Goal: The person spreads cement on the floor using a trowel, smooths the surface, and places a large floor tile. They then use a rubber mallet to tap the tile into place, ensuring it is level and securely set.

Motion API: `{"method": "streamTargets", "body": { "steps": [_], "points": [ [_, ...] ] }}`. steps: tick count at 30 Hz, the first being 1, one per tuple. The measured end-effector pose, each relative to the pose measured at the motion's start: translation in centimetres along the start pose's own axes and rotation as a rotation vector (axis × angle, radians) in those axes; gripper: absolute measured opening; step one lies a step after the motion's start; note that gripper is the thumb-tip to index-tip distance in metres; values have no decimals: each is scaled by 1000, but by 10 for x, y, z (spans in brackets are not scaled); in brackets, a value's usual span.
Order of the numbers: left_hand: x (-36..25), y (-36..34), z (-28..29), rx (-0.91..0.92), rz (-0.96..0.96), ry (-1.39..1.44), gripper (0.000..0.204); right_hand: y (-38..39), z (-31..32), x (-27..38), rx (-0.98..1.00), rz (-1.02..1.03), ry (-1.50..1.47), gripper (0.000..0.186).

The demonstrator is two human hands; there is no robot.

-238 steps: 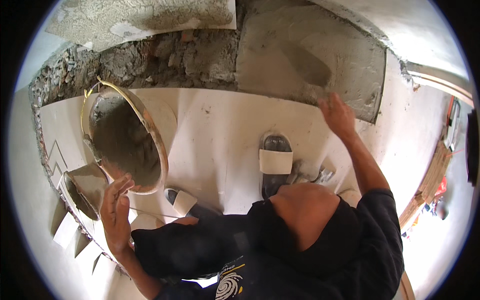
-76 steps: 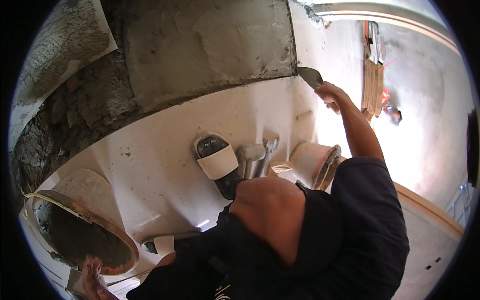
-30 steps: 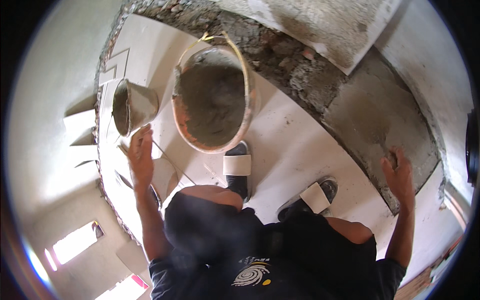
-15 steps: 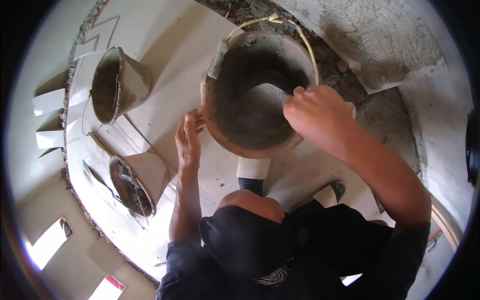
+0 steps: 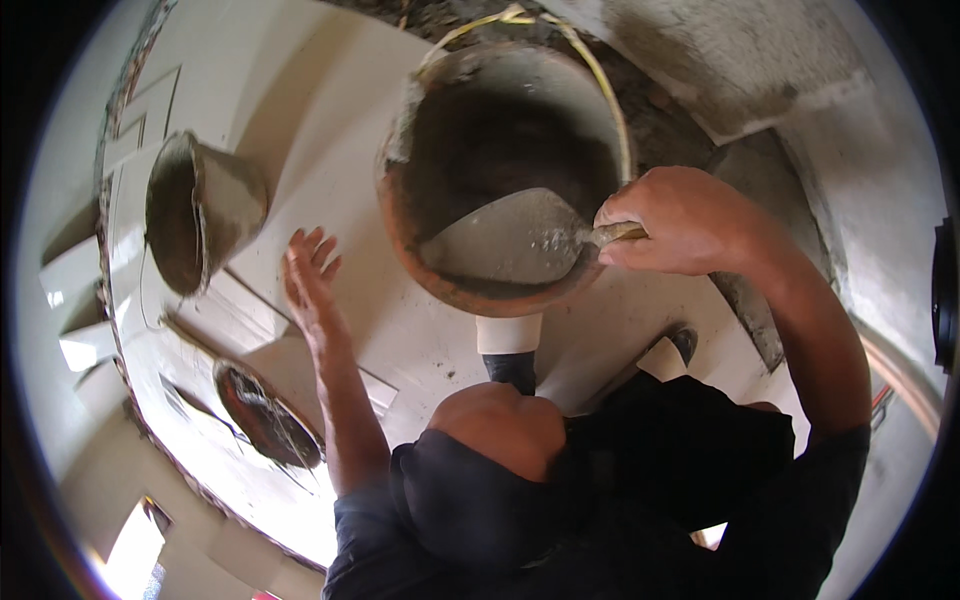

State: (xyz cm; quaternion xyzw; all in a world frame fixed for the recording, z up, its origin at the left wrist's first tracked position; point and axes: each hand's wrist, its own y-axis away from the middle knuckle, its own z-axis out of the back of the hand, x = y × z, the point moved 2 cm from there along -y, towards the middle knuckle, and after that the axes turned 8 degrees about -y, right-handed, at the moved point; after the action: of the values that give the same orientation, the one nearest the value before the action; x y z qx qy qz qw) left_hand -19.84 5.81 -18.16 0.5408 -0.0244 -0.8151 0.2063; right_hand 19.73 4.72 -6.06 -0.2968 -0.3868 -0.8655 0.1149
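My right hand [image 5: 665,220] is closed around the handle of a trowel [image 5: 505,240]. Its broad grey blade, smeared with mortar, lies across the near part of a large round bucket's mouth. That bucket [image 5: 398,235] has a reddish-brown, mortar-crusted rim and a dark inside; how much it holds is hard to make out. A yellowish rope handle [image 5: 590,68] rises at its far side. My left hand [image 5: 312,270] hangs in the air left of the bucket, fingers spread, touching nothing.
Two more dirty buckets lie tipped to the left, one grey [image 5: 235,190] and one nearer [image 5: 270,415]. A pale panel caked with mortar [image 5: 740,60] leans at the upper right. My boot [image 5: 510,340] stands just below the large bucket, on the pale floor.
My left hand has moved left, away from the bucket's rim. In my right hand the trowel has come up toward the near rim, its blade now showing more fully.
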Motion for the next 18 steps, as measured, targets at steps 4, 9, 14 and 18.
{"method": "streamTargets", "body": {
  "steps": [4, 9, 14, 18],
  "points": [
    [-11, -53, 18, -128, -36, 44, 62, 68, -4, -31, -205, 116, -163, 33],
    [-101, -38, -20, -4, -505, -161, 61, 216, -86, -82, -706, -238, -445, 37],
    [-211, 29, -129, 180, -731, -146, 59, 344, -214, -122, -1181, -703, -616, 31],
    [-264, 89, -211, 352, -1008, -336, 56, 427, -326, -162, -1289, -1266, -582, 34]
  ]
}}
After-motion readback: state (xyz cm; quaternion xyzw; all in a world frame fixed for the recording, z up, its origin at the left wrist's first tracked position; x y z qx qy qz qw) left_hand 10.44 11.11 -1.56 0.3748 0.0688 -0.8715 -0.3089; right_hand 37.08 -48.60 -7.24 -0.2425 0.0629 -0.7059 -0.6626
